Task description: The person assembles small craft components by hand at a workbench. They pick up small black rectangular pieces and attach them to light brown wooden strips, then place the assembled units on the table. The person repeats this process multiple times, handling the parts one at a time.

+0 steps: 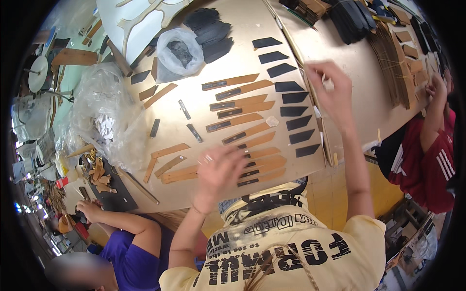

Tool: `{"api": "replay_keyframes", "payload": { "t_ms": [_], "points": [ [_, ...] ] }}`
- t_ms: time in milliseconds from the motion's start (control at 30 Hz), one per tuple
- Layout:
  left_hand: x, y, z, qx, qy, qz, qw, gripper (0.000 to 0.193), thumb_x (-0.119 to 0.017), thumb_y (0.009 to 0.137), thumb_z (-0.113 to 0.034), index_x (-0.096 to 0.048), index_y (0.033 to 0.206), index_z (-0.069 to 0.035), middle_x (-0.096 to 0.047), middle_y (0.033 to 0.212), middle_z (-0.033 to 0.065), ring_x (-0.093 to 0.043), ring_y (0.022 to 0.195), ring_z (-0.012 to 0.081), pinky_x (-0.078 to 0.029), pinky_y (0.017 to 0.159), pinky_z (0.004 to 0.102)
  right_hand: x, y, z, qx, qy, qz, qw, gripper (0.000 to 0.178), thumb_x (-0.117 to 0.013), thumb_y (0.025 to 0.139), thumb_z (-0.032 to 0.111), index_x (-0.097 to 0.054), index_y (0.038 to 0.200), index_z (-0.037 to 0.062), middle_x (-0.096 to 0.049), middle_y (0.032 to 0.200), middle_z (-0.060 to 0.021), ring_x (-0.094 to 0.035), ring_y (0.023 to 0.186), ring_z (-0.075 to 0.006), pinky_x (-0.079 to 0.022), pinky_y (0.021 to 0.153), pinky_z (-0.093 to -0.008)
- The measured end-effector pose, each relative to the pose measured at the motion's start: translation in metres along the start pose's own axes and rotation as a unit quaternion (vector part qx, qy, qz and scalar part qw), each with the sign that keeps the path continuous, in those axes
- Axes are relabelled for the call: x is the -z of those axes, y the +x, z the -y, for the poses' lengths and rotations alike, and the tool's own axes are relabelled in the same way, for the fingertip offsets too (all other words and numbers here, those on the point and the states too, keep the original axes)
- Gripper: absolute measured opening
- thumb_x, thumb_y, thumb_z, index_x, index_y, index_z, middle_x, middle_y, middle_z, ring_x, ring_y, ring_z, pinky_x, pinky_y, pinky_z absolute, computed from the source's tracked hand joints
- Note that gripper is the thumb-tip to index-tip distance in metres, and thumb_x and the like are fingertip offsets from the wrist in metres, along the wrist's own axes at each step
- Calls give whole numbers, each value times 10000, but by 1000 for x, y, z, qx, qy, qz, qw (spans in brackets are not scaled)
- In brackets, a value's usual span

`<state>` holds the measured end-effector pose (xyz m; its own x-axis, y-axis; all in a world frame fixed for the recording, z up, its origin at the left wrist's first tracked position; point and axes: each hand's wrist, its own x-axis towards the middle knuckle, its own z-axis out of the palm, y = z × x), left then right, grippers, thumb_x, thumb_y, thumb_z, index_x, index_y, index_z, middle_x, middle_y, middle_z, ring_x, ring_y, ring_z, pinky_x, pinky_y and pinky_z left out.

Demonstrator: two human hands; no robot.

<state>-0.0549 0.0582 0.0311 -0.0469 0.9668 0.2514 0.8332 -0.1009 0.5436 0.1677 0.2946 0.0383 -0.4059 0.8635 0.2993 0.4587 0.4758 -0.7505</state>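
**Tan strips laid out in rows, dark patches partly paired**

Left hand point(219, 170) blurred, fingers point(228, 154) spread wide and holding nothing, over the tan strips point(242, 116) at lower centre. Right hand point(332, 89) up at centre right, fingers loosely curled at the board's edge; can't tell if they pinch anything. Judging by layout: most strips already carry a dark tab, while the column of black patches point(293, 111) lies loose, so the work looks partly done. Packaging: clear plastic bag point(179, 53) with dark pieces at upper centre, bigger crumpled clear bag point(104, 114) left. Worktop point(194, 189) is tan board.
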Motion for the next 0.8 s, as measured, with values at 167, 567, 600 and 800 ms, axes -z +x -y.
{"api": "replay_keyframes", "payload": {
  "t_ms": [167, 567, 600, 800],
  "points": [
    [-23, -53, -36, -103, 7, 86, 991, 278, -811, 796, -214, -700, 1021, -94, -623, 1070, 34, -598, 1014, 214, -460, 874, 371, 13, -103, 28, 51, 2, 89, 995, 100, -751, 842, 76, -739, 941, 81, -671, 857, -49, -638, 738, -223, -515, 670, -321],
    [-37, -68, -26, -161, 61, 87, 981, 379, -821, 720, -75, -695, 1077, -69, -631, 1067, 30, -608, 962, 211, -434, 869, 378, 2, -207, 45, 137, -99, 173, 970, 332, -816, 775, 211, -713, 1080, 128, -627, 968, -18, -606, 861, -214, -462, 731, -343],
    [-37, -68, -25, -156, 49, 80, 983, 388, -830, 723, -90, -694, 1086, -75, -634, 1063, 28, -608, 957, 208, -428, 864, 376, -1, -209, 46, 141, -101, 169, 970, 347, -815, 777, 217, -712, 1096, 128, -625, 974, -17, -605, 869, -211, -460, 731, -344],
    [-26, -85, -19, -115, 55, 15, 992, 449, -881, 713, -173, -698, 1121, -135, -644, 1042, 9, -605, 927, 188, -386, 882, 375, -16, -211, 51, 138, -121, 176, 967, 342, -783, 808, 195, -707, 1130, 114, -612, 958, -22, -597, 882, -207, -454, 755, -350]
  ]
}}
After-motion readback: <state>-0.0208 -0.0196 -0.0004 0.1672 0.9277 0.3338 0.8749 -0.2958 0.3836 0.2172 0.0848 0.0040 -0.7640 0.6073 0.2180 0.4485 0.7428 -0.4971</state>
